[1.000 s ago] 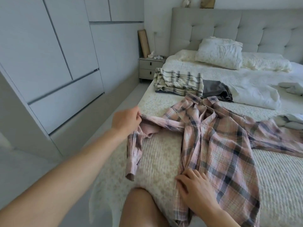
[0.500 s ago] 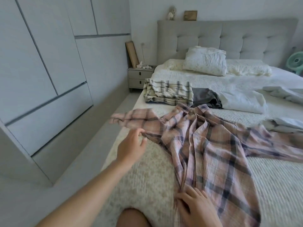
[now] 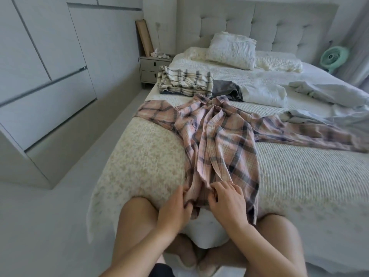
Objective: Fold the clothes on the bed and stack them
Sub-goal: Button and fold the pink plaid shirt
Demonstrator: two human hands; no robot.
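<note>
On the cream knitted bedspread [image 3: 299, 176] at the foot of the bed, the pink-and-navy plaid cotton shirt [image 3: 223, 140] is spread. Its hem is pinched by the left hand [image 3: 175, 208] and the right hand [image 3: 227, 200]. Both front panels should be pulled flat before the 2 sleeves are folded inward.

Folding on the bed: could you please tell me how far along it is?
Done: a folded cream plaid garment lies near the bed's left edge. In hand: the left hand and right hand grip the hem of the unfolded pink plaid shirt. Left: the dark grey garment and pale blue clothes.
</note>
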